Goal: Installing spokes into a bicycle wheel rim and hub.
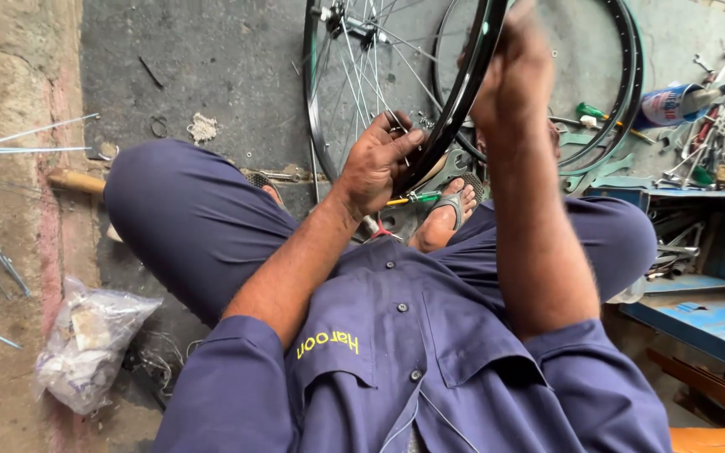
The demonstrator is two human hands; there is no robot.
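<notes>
Two hands, left hand, right hand, each gripping one spoked wheel rim; second rim behind.

Navy buttoned work shirt, rolled sleeves, matching trousers, seemingly grey sandal

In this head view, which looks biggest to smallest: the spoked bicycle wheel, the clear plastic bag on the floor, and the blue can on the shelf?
1. Spoked bicycle wheel, cut off at the top edge yet plainly the largest.
2. Clear plastic bag.
3. Blue can, though it lies farther from the camera, so its true size is unsure.
</notes>
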